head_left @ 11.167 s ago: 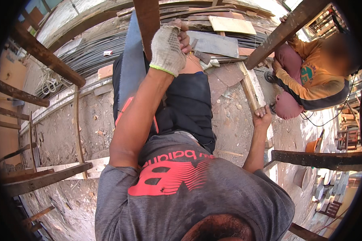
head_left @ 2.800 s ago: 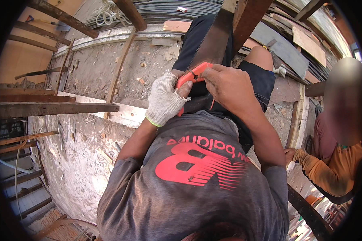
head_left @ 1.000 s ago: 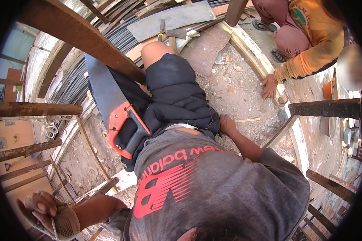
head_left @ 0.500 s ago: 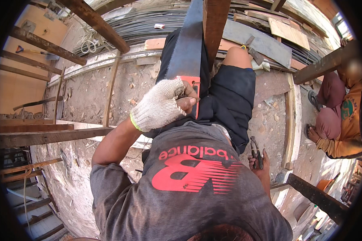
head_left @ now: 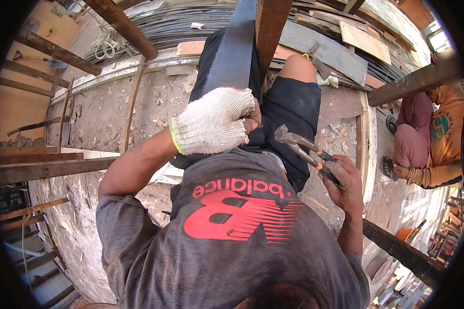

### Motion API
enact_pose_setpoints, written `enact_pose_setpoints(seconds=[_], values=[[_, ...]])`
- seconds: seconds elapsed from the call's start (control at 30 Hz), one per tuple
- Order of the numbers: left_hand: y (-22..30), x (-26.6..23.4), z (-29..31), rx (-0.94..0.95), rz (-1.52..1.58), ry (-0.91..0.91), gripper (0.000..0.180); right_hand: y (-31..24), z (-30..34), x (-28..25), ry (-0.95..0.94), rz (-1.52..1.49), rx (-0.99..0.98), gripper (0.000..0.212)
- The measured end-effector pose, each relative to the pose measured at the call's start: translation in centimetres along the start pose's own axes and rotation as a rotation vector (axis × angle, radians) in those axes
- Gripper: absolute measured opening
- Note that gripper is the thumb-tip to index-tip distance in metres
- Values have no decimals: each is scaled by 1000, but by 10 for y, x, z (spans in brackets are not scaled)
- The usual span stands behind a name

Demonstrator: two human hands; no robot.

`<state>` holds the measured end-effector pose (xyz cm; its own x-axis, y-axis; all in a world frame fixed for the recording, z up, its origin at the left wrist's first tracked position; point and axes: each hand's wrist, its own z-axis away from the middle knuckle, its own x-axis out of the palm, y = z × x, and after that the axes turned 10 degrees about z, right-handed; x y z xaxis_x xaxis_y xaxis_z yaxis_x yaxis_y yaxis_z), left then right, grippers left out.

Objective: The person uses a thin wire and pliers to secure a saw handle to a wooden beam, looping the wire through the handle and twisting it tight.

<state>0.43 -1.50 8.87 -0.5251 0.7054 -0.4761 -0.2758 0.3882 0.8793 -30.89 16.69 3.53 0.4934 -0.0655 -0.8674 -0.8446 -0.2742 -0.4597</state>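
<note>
My left hand, in a white knitted glove with a yellow cuff, grips the handle of a hand saw whose grey toothed blade runs up and away beside a rusty brown wooden beam. My right hand is bare and holds a pair of pincers with orange-banded handles, the jaws pointing up left toward the gloved hand. Both hands are above my lap, over black shorts and a grey shirt with a red print.
Rusty timber beams cross at left, right and lower right. Below lie a concrete surface with wood scraps, bundled steel bars and boards. Another person in an orange shirt crouches at the right.
My right hand has come up from beside my hip and now holds the pincers higher, near the gloved hand. The left hand keeps its grip on the saw handle at the beam.
</note>
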Motion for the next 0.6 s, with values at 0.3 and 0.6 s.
enact_pose_setpoints(seconds=[0.3,0.6], values=[[-6,6,-1,65,-50,8,7,-13,-18,11,78,318,-90,49],[-4,7,-5,7,-90,-49,8,-16,-15,12,142,435,-81,47]])
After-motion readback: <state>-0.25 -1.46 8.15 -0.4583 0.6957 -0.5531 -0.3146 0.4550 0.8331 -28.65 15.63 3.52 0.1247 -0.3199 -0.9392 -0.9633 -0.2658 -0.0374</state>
